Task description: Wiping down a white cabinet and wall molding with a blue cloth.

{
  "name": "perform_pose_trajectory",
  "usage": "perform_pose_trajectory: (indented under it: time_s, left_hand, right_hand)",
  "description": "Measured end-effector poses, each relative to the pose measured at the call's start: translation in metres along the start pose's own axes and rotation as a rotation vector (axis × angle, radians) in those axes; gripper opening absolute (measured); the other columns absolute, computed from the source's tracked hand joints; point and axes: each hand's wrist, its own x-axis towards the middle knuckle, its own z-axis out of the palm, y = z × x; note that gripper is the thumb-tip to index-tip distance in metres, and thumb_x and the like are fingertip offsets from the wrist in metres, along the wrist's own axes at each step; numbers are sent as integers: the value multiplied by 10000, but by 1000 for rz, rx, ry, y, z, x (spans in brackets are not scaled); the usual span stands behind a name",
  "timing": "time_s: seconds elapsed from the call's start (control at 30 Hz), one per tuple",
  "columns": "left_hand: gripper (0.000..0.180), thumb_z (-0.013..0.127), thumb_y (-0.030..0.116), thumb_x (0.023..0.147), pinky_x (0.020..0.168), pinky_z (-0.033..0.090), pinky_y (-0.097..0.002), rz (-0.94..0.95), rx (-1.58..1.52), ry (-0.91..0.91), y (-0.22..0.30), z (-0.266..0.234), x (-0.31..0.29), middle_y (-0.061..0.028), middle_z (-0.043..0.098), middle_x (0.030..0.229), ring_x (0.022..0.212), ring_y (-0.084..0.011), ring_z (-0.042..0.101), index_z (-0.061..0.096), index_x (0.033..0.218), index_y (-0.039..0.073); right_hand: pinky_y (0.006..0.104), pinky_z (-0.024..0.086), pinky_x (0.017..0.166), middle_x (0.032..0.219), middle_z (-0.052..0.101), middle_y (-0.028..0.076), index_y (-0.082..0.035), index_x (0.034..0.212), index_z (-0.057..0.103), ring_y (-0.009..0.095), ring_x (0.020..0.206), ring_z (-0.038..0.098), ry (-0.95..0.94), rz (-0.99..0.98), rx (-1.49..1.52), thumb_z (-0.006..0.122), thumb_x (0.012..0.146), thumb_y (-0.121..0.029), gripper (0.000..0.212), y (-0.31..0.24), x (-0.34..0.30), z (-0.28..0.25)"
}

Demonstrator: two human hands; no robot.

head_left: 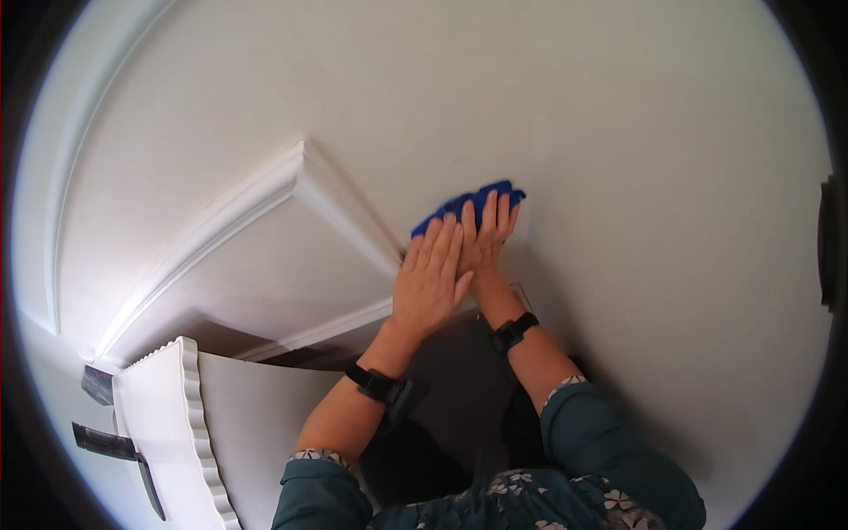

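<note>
A blue cloth (456, 208) lies pressed against the pale wall, close to the corner where two walls meet. My left hand (428, 278) is flat with its fingers stretched out, its fingertips at the lower left part of the cloth. Just to the right, my right hand (484, 240) also lies flat, fingers extended over the cloth's right part. The two hands touch or nearly touch side by side. Both palms face the wall, so part of the cloth is hidden beneath them. Each wrist wears a black band.
Raised white moulding (303, 168) frames a panel on the wall left of my hands. At the lower left stands a white piece of furniture with a scalloped edge (191, 397), with dark objects (104, 440) beside it. A dark item (828, 243) shows at the far right.
</note>
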Motion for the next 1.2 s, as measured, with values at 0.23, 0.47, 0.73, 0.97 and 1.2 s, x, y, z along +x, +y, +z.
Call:
perform_pose_trajectory:
  time_s: [0.23,0.47,0.73,0.97,1.2]
  left_hand:
    - [735,568,346,901,1138,256,-496,80,3,23,1,-30,24,-237,303,1530,1424,-394,282,327,1455,-74]
    - [698,510,343,939,1157,219,-486,-38,96,373,7,-145,106,-260,295,1529,1439,-393,260,324,1449,-96]
    - [722,476,373,952,1179,132,-490,-207,197,556,-14,-208,104,-252,254,1551,1464,-378,206,273,1480,-76]
    - [690,450,316,964,1178,100,-502,-426,265,615,-40,-233,57,-243,222,1566,1478,-366,168,230,1499,-61]
    - [611,432,232,967,1168,132,-514,-267,119,552,-35,-229,46,-257,184,1572,1472,-384,170,287,1485,-58]
  right_hand:
    - [631,129,1126,1503,318,229,-102,1392,452,409,1418,245,87,74,1,573,946,-411,556,-10,29,12]
    - [605,158,1131,1524,284,267,-33,1491,316,426,1429,251,106,4,-21,517,949,-474,727,-65,209,-2]
    - [579,155,1142,1554,252,247,-31,1515,247,382,1450,246,106,-211,28,496,964,-444,732,-118,276,10]
    - [616,175,1136,1547,245,266,7,1501,229,391,1442,259,25,-369,47,495,961,-371,711,-185,277,17]
    - [585,136,1154,1566,223,242,-32,1507,270,372,1470,187,-138,-354,66,437,977,-319,625,-182,272,11]
